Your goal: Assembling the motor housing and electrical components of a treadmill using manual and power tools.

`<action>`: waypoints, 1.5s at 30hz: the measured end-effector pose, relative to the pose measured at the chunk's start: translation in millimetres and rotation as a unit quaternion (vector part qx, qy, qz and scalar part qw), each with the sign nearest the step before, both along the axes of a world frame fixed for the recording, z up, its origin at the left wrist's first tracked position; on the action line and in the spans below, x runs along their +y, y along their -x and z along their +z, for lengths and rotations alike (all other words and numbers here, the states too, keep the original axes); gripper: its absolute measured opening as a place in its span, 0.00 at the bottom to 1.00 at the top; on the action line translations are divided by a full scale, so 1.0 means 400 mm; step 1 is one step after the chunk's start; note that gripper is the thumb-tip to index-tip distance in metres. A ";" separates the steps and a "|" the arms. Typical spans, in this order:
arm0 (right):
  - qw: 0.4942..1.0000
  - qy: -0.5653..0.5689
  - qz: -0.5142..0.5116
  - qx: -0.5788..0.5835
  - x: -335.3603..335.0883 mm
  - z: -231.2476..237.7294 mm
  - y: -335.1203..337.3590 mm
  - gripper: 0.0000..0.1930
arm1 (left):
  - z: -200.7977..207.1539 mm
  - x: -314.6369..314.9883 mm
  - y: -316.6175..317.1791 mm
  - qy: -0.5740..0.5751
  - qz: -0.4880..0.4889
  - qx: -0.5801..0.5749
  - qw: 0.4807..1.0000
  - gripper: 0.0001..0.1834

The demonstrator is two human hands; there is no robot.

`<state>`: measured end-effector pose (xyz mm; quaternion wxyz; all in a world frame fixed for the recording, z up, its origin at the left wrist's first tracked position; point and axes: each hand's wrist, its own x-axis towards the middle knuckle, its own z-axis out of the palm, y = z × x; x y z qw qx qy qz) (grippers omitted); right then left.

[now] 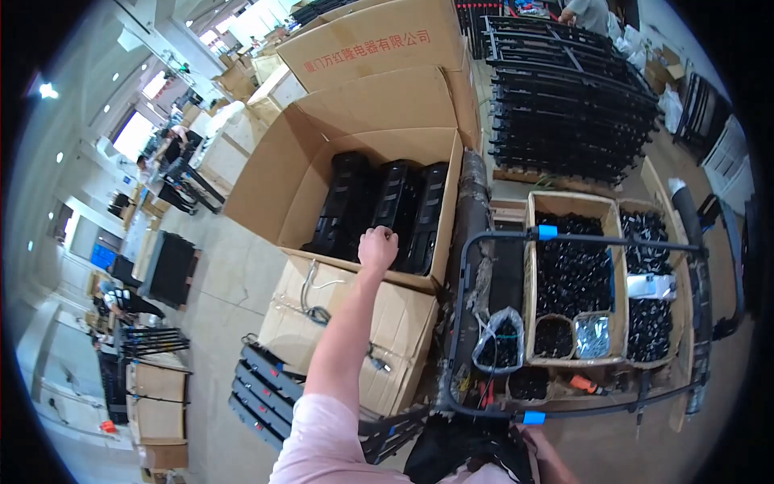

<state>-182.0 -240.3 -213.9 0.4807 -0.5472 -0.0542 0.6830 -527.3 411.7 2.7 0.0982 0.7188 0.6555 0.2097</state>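
My left hand (377,248) reaches over the near wall of a large open cardboard box (294,189). Its fingers are curled together against the long black moulded plastic parts inside; whatever they grip is hidden. Three such parts show: a left one (343,202), a middle one (395,198) and a right one (429,214). At the lower edge only my right forearm (552,460) shows, with the hand out of sight. To the right, a black tube frame (459,298) with blue tape on it lies across bins of small parts.
A closed carton (395,315) with a cable (309,298) on top stands before the box. Wooden bins (532,274) hold black and silver fasteners. An orange-handled tool (586,385) lies nearby. Black frames (564,105) are stacked behind. People (173,153) work far left.
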 end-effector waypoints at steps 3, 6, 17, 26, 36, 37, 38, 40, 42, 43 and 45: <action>0.967 0.188 0.063 -0.159 0.097 0.039 0.073 0.10 | -0.053 0.142 0.008 0.111 0.006 0.062 0.992 0.20; 0.934 0.235 0.059 -0.262 0.068 0.179 0.033 0.12 | -0.084 0.177 -0.152 0.265 -0.033 0.076 0.961 0.29; 0.881 0.105 0.187 -0.422 0.164 0.405 0.109 0.20 | -0.309 0.236 -0.275 0.202 -0.118 0.183 0.955 0.18; 0.868 0.037 0.258 -0.423 0.364 0.742 0.013 0.15 | 0.037 0.270 -0.132 -0.062 -0.032 -0.084 0.994 0.14; 0.860 -0.257 0.108 -0.428 0.851 0.749 0.078 0.23 | 0.311 -0.251 -0.127 0.051 -0.068 -0.485 0.870 0.16; 0.860 -0.264 0.136 -0.415 0.868 0.739 0.110 0.25 | 0.220 -0.318 -0.140 0.064 -0.071 -0.515 0.852 0.16; 0.855 -0.268 0.162 -0.414 0.866 0.724 0.126 0.26 | 0.156 -0.406 -0.180 0.073 -0.043 -0.511 0.855 0.15; 0.864 -0.220 0.181 -0.415 0.834 0.632 0.159 0.28 | 0.035 -0.553 -0.216 0.153 -0.049 -0.584 0.796 0.15; 0.868 -0.178 0.186 -0.424 0.771 0.570 0.188 0.27 | -0.044 -0.657 -0.219 0.192 -0.031 -0.544 0.816 0.16; 0.874 -0.183 0.164 -0.418 0.735 0.522 0.209 0.25 | -0.084 -0.689 -0.202 0.192 -0.019 -0.501 0.844 0.17; 0.896 -0.183 0.137 -0.381 0.681 0.371 0.206 0.23 | -0.089 -0.746 -0.205 0.069 -0.017 -0.315 0.947 0.21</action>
